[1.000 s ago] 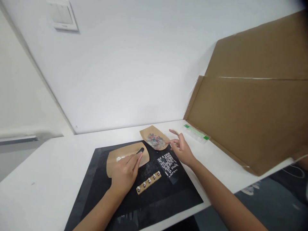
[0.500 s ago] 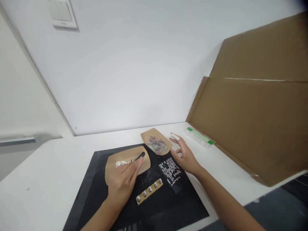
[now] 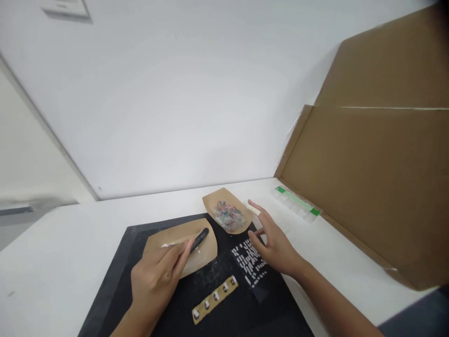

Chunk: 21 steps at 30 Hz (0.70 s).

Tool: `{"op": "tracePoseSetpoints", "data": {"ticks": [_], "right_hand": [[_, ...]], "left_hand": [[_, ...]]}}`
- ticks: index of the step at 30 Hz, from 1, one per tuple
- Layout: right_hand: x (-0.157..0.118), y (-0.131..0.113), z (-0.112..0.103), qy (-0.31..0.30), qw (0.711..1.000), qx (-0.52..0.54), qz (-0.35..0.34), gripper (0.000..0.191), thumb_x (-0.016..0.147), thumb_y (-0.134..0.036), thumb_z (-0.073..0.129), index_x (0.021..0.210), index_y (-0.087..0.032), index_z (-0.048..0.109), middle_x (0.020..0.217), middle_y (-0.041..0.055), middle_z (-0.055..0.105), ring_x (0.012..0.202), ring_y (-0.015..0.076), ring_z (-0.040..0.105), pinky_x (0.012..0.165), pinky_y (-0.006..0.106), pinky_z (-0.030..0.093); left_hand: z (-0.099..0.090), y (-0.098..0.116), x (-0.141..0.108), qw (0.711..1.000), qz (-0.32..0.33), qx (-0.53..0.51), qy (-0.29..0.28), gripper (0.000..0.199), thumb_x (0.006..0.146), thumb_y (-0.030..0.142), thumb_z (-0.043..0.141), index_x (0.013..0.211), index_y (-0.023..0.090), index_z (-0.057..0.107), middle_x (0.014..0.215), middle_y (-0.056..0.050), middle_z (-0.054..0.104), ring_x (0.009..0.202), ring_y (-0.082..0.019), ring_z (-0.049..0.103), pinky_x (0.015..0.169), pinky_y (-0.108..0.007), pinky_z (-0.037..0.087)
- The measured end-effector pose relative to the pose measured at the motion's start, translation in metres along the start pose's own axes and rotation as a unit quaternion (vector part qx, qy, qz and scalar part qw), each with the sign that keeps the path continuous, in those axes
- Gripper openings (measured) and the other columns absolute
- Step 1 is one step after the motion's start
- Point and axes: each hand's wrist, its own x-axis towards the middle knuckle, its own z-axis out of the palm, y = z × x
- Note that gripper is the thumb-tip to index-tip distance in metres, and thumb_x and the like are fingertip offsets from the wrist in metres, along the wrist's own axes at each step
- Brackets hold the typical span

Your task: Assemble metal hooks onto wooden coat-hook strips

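The left hand (image 3: 157,276) grips a tool (image 3: 199,238) over the near tray (image 3: 209,248). The right hand (image 3: 275,244) spreads beside the far tray (image 3: 211,200). A strip (image 3: 211,300) lies on the mat (image 3: 114,271)

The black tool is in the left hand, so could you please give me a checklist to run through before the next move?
1. Left hand has a grip on the black tool: ok.
2. Tool's working end in sight: cannot tell, the hand hides that side.
3. Right hand free: ok, open with nothing visible in it.
4. Right hand clear of the far paper tray: cannot tell, fingertips very close.
5. Brown strip on the black mat: ok.
6. White pieces all in neat rows: not ok, several askew.
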Motion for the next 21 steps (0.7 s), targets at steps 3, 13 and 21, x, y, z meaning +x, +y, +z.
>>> {"op": "tracePoseSetpoints", "data": {"ticks": [3, 13, 21], "right_hand": [[-0.002, -0.001, 0.003, -0.015, 1.0, -0.003, -0.008, 0.065, 0.1, -0.024, 0.059, 0.157, -0.035, 0.032, 0.173, 0.0116, 0.023, 0.099, 0.0228, 0.073, 0.085, 0.044, 0.07], [-0.001, 0.001, 0.006, 0.023, 0.999, 0.019, -0.024, 0.054, 0.099, -0.032, 0.066, 0.15, -0.03, 0.049, 0.152, 0.0115, 0.058, 0.134, 0.032, 0.062, 0.113, 0.055, 0.055], [-0.005, -0.008, 0.018, 0.05, 0.992, 0.119, 0.011, 0.023, 0.087, -0.038, 0.083, 0.099, -0.027, 0.067, 0.09, 0.0034, 0.08, 0.083, 0.024, 0.08, 0.081, 0.04, 0.069]], "left_hand": [[0.001, -0.006, 0.001, 1.0, -0.022, 0.009, 0.016, 0.014, 0.101, 0.028, 0.068, 0.098, 0.023, 0.081, 0.086, 0.0, 0.082, 0.074, -0.016, 0.077, 0.076, -0.025, 0.059], [-0.002, -0.008, 0.003, 0.998, -0.062, -0.004, -0.014, 0.038, 0.106, 0.021, 0.055, 0.143, 0.025, 0.062, 0.123, -0.001, 0.079, 0.089, -0.016, 0.08, 0.084, -0.026, 0.061], [-0.001, -0.005, 0.004, 0.993, -0.083, 0.029, -0.078, 0.055, 0.105, 0.017, 0.043, 0.16, 0.023, 0.038, 0.132, -0.011, 0.071, 0.11, -0.025, 0.073, 0.09, -0.04, 0.06]]}}
